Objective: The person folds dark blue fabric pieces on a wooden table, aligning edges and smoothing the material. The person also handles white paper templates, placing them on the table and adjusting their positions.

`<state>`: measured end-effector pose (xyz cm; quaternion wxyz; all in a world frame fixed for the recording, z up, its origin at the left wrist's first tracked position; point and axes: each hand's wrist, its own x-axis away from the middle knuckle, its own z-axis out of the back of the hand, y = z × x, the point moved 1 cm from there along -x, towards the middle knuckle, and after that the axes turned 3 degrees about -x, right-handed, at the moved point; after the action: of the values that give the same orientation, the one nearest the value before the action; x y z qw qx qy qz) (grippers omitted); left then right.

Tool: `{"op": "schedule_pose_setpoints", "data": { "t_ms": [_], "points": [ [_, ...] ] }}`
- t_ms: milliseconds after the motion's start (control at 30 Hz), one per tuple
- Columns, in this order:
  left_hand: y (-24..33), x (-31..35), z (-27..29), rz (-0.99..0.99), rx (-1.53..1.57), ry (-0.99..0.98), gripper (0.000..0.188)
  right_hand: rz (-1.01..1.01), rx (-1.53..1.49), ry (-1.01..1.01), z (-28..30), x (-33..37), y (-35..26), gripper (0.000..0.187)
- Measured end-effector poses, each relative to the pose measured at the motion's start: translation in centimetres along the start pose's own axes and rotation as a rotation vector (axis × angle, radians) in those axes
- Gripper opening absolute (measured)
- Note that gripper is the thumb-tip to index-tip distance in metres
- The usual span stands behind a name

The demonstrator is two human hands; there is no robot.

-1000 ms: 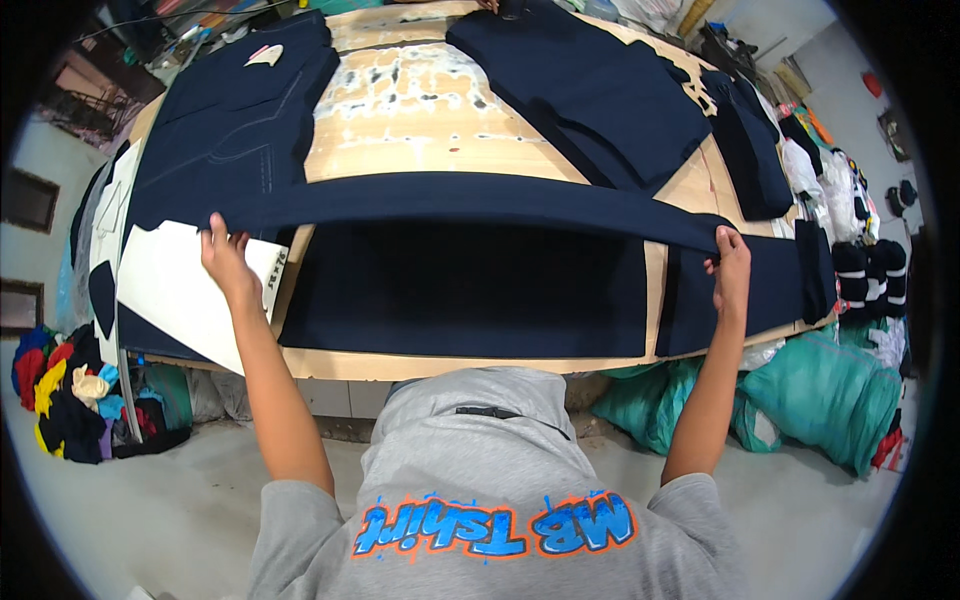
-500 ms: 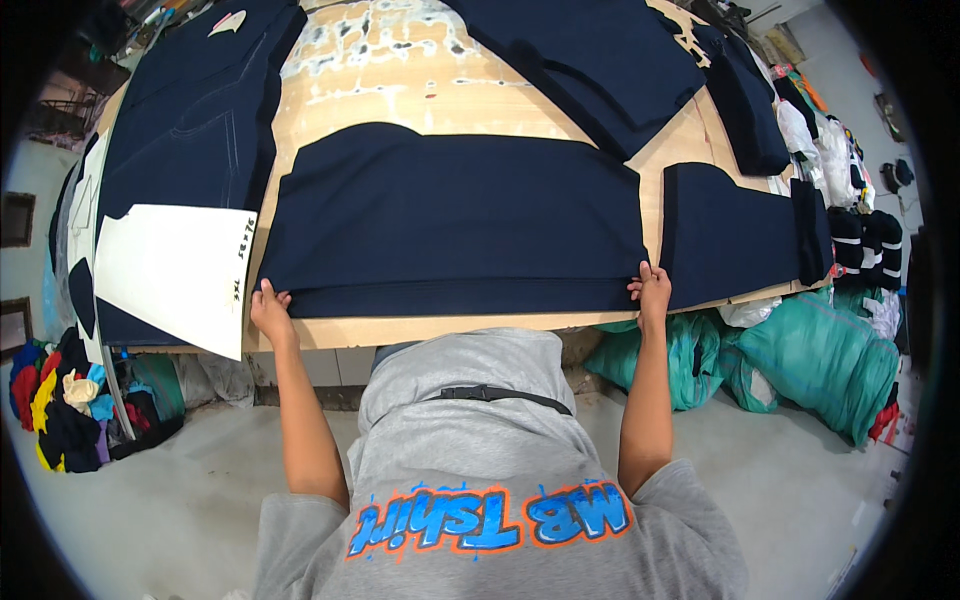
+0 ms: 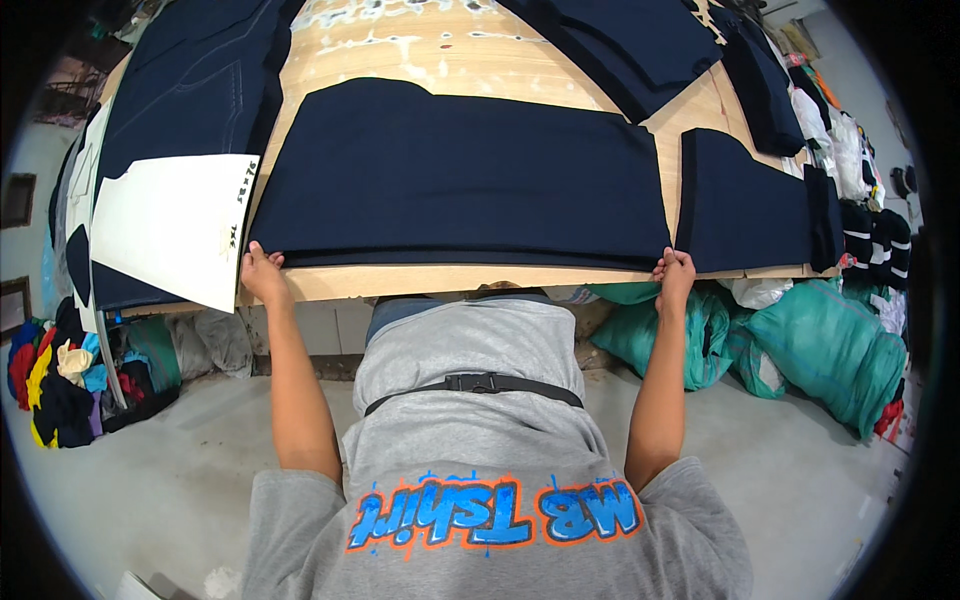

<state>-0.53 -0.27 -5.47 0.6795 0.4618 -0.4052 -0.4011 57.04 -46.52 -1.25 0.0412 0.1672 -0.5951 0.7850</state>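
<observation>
A large dark navy cut fabric panel (image 3: pixel 460 180) lies along the near side of the wooden table (image 3: pixel 440 280). Its two near corners are pinched, the left one by my left hand (image 3: pixel 265 275) and the right one by my right hand (image 3: pixel 675 275). Between my hands the near edge runs almost straight, with a fold line just along it. Left of the panel, a white card pattern piece (image 3: pixel 170 225) with handwriting rests on more navy cloth. Beside my right hand lies a smaller navy cut piece (image 3: pixel 735 210) with a darker strip at its right end.
Stacked navy cloth with chalk lines (image 3: pixel 195 80) covers the table's left. More navy pieces (image 3: pixel 630 50) lie at the far right. Green sacks (image 3: pixel 830 350) stand on the floor to the right, and a pile of coloured cloth scraps (image 3: pixel 70 380) sits at the lower left.
The panel's near edge looks flatter and straighter, its fold now lying closer to that edge. My hands have spread slightly apart, still on the corners. The whole view has shifted, with the table higher in it.
</observation>
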Motion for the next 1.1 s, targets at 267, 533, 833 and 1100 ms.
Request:
{"op": "schedule_pose_setpoints", "data": {
  "t_ms": [267, 533, 833, 1100],
  "points": [
    [1.2, 1.0, -0.2, -0.087, -0.112, 0.137, 0.044, 0.089, 0.004, 0.074, 0.2, 0.5, 0.9, 0.013],
    [0.6, 1.0, -1.1, -0.048, -0.122, 0.211, 0.044, 0.123, 0.008, 0.095, 0.6, 0.9, 1.3, 0.014],
    [-0.1, 0.7, -0.6, -0.045, -0.060, 0.199, 0.039, 0.111, -0.017, 0.138, 0.4, 1.0, 2.7, 0.014],
    [-0.8, 1.1, -0.9, 0.038, 0.084, 0.243, 0.035, 0.073, 0.052, 0.132, 0.2, 0.4, 4.1, 0.012]
  ]
}}
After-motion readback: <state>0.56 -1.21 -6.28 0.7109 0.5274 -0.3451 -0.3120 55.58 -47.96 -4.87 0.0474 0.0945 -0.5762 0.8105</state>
